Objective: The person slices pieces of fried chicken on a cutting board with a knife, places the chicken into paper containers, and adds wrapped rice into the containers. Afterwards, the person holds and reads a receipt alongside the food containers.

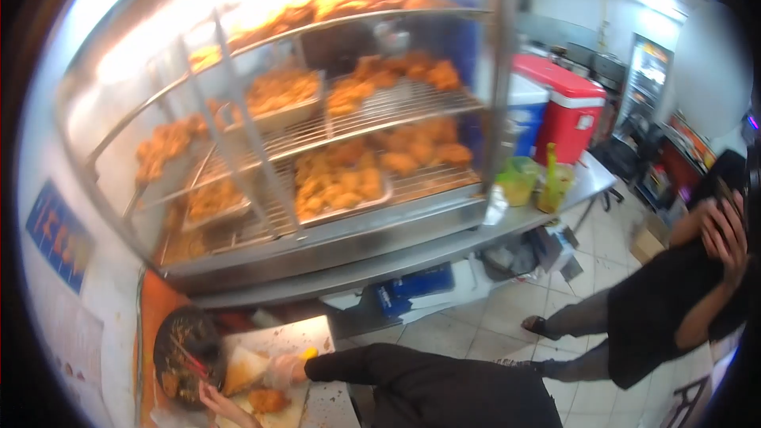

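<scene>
My right hand (286, 368), in a black sleeve and what looks like a clear glove, is closed at the cutting board. It seems to grip a broad-bladed knife (244, 371), with a yellow handle end behind the fist; blur softens this. A piece of fried chicken (269, 402) lies on the pale cutting board (311, 334), below the blade. My left hand (224, 407) is at the board's left edge, fingers stretched out, with nothing visible in it. Beyond its fingertips is a dark round pan (173, 329) with a red-handled utensil (194, 364) and food bits inside.
A heated display cabinet (380, 222) with shelves of fried chicken stands ahead. Right of it are a green container (518, 181), a yellow-green jug (556, 187) and a red cooler (569, 103). At the right stands another person in black (650, 309), their hands (725, 230) raised.
</scene>
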`<state>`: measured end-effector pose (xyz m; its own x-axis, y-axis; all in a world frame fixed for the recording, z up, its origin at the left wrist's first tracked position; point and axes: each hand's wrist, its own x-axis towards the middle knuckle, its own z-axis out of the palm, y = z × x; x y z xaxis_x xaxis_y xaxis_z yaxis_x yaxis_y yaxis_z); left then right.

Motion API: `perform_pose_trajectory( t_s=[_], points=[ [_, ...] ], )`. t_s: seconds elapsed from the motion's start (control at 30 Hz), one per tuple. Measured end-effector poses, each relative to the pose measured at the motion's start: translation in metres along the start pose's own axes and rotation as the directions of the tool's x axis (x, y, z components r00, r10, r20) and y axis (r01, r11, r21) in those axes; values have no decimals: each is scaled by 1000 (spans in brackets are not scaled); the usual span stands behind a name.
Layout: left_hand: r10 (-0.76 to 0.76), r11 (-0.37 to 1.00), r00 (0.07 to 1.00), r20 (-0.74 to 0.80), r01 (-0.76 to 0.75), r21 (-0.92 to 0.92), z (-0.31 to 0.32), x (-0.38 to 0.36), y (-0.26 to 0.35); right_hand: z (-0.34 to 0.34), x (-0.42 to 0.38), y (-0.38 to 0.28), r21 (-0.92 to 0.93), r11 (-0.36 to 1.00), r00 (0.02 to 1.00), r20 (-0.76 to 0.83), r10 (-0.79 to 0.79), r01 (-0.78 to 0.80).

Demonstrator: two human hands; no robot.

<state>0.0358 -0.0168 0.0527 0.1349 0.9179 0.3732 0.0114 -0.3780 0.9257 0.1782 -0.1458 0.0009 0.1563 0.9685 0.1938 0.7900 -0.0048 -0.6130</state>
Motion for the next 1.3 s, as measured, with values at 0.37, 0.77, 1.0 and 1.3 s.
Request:
perform_pose_trajectory(
  t_s=[0.37, 0.77, 1.0, 1.3],
  points=[
    [268, 961, 956, -118, -255, 109, -33, -39, 67, -13, -61, -1, -238, 971, 964, -263, -46, -18],
    [681, 585, 722, -120, -439, 682, 27, 4, 49, 9, 13, 6, -343, 888, 935, -70, -349, 306],
    [467, 250, 868, 167, -311, 917, -9, 42, -22, -23, 48, 33, -146, 857, 862, 214, -460, 494],
    [-115, 360, 993, 17, 25, 933, -48, 15, -19, -56, 114, 10, -326, 826, 744, 649, -158, 460]
  ],
)
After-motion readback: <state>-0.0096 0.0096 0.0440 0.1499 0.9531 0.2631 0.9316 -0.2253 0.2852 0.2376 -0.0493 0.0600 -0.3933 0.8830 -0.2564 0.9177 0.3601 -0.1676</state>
